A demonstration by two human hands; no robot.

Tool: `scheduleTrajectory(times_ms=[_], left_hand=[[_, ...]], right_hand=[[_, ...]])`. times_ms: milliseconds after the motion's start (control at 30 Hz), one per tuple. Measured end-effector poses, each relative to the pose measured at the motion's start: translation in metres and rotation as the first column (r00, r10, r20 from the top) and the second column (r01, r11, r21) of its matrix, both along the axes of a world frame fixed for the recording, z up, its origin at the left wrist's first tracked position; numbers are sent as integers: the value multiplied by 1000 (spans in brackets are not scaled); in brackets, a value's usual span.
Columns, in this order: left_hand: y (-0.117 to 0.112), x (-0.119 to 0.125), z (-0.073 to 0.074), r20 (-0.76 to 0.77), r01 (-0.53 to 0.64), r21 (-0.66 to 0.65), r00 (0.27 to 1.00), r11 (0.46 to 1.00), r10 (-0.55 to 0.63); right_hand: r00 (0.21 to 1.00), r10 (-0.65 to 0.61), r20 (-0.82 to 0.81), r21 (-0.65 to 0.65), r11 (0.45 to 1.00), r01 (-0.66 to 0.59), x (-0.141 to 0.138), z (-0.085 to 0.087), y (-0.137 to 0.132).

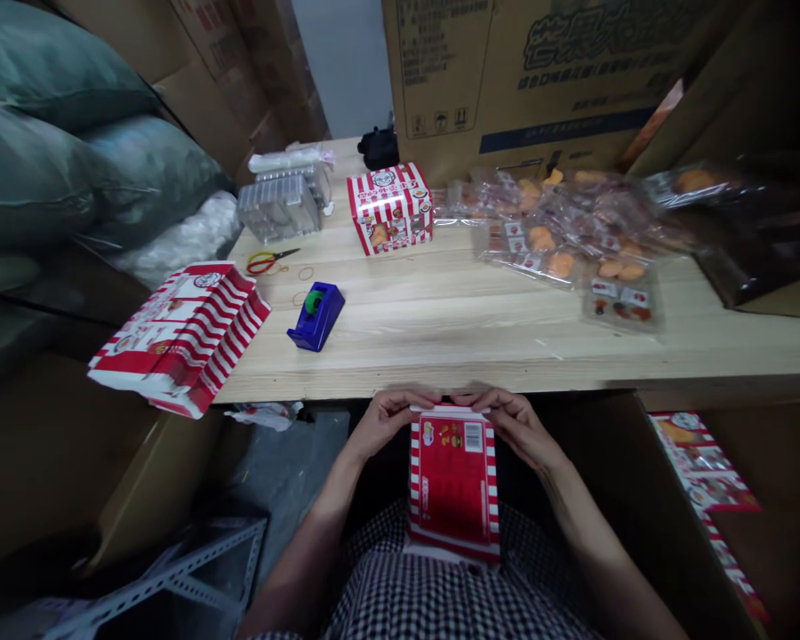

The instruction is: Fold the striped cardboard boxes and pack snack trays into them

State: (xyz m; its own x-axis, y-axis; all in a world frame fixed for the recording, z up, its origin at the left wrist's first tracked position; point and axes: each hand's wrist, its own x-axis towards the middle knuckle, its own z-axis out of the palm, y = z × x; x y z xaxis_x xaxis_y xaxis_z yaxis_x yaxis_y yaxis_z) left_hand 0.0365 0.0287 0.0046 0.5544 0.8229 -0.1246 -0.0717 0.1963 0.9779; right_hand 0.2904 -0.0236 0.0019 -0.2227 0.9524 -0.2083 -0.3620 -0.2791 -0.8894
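A red-and-white striped carton (pixel 453 484) rests on my lap, below the near edge of the wooden table (pixel 440 338). My left hand (pixel 390 418) pinches its top left corner, and my right hand (pixel 516 422) pinches its top right corner. Both hands are closed on the carton's top flap. A finished striped box (pixel 390 207) stands upright on the table farther back. Several clear packets of orange snacks (pixel 560 236) lie spread at the table's right.
A stack of flat striped cartons (pixel 183 333) overhangs the table's left end. A blue tape dispenser (pixel 316 316), scissors (pixel 270 260) and clear plastic trays (pixel 280 203) sit at left. Large cardboard boxes (pixel 526 80) stand behind. More flat cartons (pixel 707 480) lie lower right.
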Motion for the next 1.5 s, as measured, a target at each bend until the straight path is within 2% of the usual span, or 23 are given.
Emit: scheduleTrajectory(times_ms=[200,300,367,533,800,900,1067,1200,1300,1500], left_hand=[[6,5,11,-71,34,0,997,999,-34],[12,10,13,-63,62,-21,996,998,-63],[16,12,14,-104,75,15,992,997,-73],[22,12,18,-220,89,98,973,991,-66],[18,14,16,-340,98,170,940,981,-35],[18,15,18,-373,91,199,928,976,-10],[16,17,20,-371,130,262,928,956,-25],[13,14,24,-363,169,277,930,946,-59],[8,9,30,-377,185,326,925,927,-52],[-14,6,34,-373,134,401,928,906,28]], right_hand=[[990,-35,140,30,999,32,1,4,10],[992,12,125,19,1000,-15,3,5,17],[989,27,143,3,1000,-28,4,7,20],[964,-34,262,19,999,31,4,9,25],[977,-17,211,-95,995,37,3,6,24],[977,-27,212,-92,995,48,2,7,24],[976,-31,215,-52,998,43,-1,8,19],[982,41,186,-94,995,-23,3,13,10],[974,100,204,-66,994,-88,7,17,3],[959,-28,283,73,997,7,2,15,-13]])
